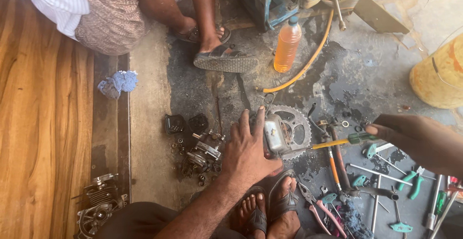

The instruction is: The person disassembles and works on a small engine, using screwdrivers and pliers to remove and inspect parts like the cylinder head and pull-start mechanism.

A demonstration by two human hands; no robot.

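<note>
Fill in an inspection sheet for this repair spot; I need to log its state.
Surface: oil-stained concrete floor, wood boards at one side.
Job's things: metal engine part on a sprocket; yellow-shafted screwdriver.
Clutter: small engine parts, pliers, T-handle wrenches, blue rag, orange bottle.
Hands: left hand presses the engine part; right hand grips the screwdriver.
Cables: yellow hose curves over the floor.
Surroundings: another person's sandalled feet, yellow bucket, blue frame.

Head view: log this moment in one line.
left hand: pressing metal engine part on sprocket | right hand: holding screwdriver | floor: scattered tools
</note>
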